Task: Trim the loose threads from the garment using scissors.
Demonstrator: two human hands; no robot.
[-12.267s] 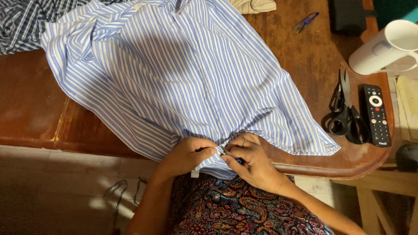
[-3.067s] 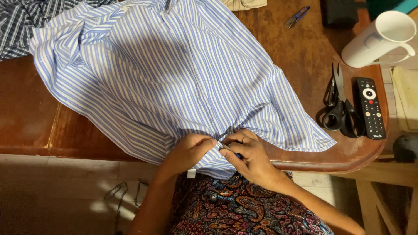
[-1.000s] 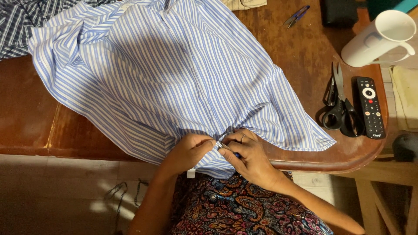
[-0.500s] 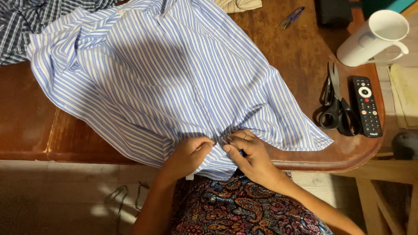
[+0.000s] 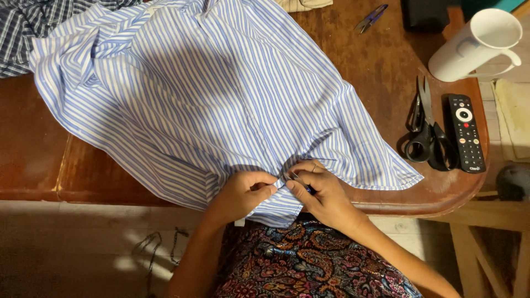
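Head view, landmark: the blue-and-white striped shirt (image 5: 210,105) lies spread across the brown wooden table (image 5: 381,60), its lower hem hanging over the near edge toward the person's lap.
Left hand (image 5: 240,193): at the shirt's near hem, fingers pinched together on a fold of the striped cloth, holding it taut.
Right hand (image 5: 320,190): just right of the left hand at the same hem, fingers closed on a small thin tool (image 5: 298,181) with a dark handle; its tip meets the cloth between the two hands. What kind of tool it is, I cannot tell.
Progress: judging by the grip, the work is on one small spot of the hem; no loose thread or opened seam can be made out, so how much is done there cannot be told. The rest of the shirt looks untouched.
Right of the shirt: black-handled scissors (image 5: 425,135), then a black remote control (image 5: 465,132), well apart from both hands.
Beyond those: a white jug (image 5: 475,44) lying tilted.
Above the shirt's right side: small snips (image 5: 371,16).
Top left of the shirt: a dark checked garment (image 5: 22,27).
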